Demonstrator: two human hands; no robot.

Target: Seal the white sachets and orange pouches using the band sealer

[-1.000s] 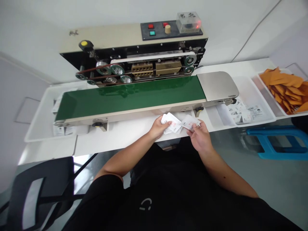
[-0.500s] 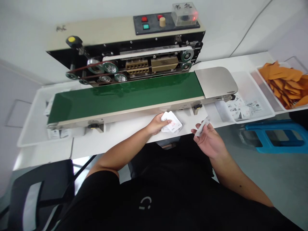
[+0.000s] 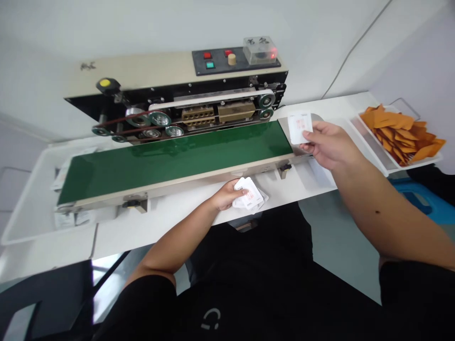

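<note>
**Q:** What does each hand hold?
**A:** The right hand (image 3: pixel 329 144) pinches a small flat white sachet (image 3: pixel 300 127) between thumb and forefingers at its near right edge. Its remaining fingers are loosely curled. The sachet faces the camera just above the right end of the long green conveyor belt (image 3: pixel 174 158), where the belt meets a silver metal plate (image 3: pixel 317 116). The left hand (image 3: pixel 224 195) is closed around a fanned stack of white sachets (image 3: pixel 249 198), which rests on the white table (image 3: pixel 170 218) just in front of the belt.

**Q:** Can any writing be read?
**A:** The sachets carry red and grey print that is too small to read. Dark handwritten marks stand on the far left top of the beige sealing machine (image 3: pixel 149 71) and on its clear plastic box (image 3: pixel 259 49), which shows a red light. Neither is legible. The black control panel (image 3: pixel 216 61) carries two red buttons, one green button and a beige knob.

**Q:** What lies around?
**A:** Orange paper packets (image 3: pixel 401 132) fill a white tray (image 3: pixel 412 164) at the far right. A second white tray (image 3: pixel 31 199) sits at the left end of the belt.
</note>
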